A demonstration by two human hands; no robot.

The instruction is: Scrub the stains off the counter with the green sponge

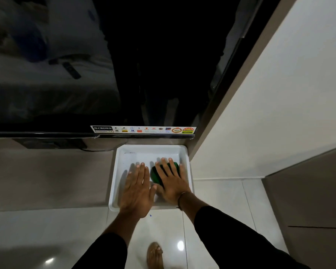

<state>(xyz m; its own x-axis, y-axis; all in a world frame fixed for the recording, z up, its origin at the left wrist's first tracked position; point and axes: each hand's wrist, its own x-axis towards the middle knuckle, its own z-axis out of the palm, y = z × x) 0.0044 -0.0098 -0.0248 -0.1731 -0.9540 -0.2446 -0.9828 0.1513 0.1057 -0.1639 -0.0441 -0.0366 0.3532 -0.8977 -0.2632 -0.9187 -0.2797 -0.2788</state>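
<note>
the right hand (171,180) is pressing flat, fingers spread, on the green sponge (157,174) inside the white tray (122,152); the left hand (137,191) is lying flat beside it, fingers released.

Home room: television (105,65), tiled floor (211,220)

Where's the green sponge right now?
In the head view, the green sponge lies in the white tray's right half under the flat right hand, beside the left hand.
</note>
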